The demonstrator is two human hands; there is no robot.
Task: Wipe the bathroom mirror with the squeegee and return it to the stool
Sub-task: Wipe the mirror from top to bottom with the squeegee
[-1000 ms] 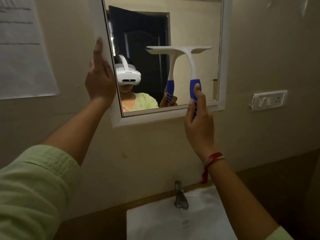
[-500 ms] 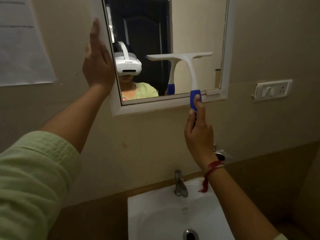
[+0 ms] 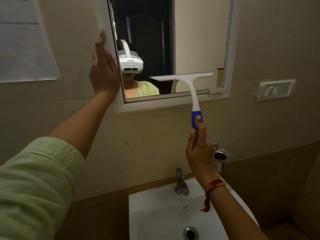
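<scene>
White squeegee (image 3: pixel 187 80), blue grip, in right hand (image 3: pixel 200 153) fingers; left hand (image 3: pixel 103 70) flat, fingers open.

The right hand (image 3: pixel 200 153) holds the squeegee (image 3: pixel 189 87) by its blue handle, fingers wrapped around it. The white blade lies flat across the low part of the mirror (image 3: pixel 199 40). The left hand (image 3: pixel 103 70) is spread flat on the mirror's white frame on the left side. A red thread (image 3: pixel 212 189) is tied on the right wrist. Below is a white sink (image 3: pixel 155 213) with a metal tap (image 3: pixel 181 181). A white switch plate (image 3: pixel 275 90) is on the wall to the right, and a sheet of paper (image 3: pixel 22 40) hangs on the left.
</scene>
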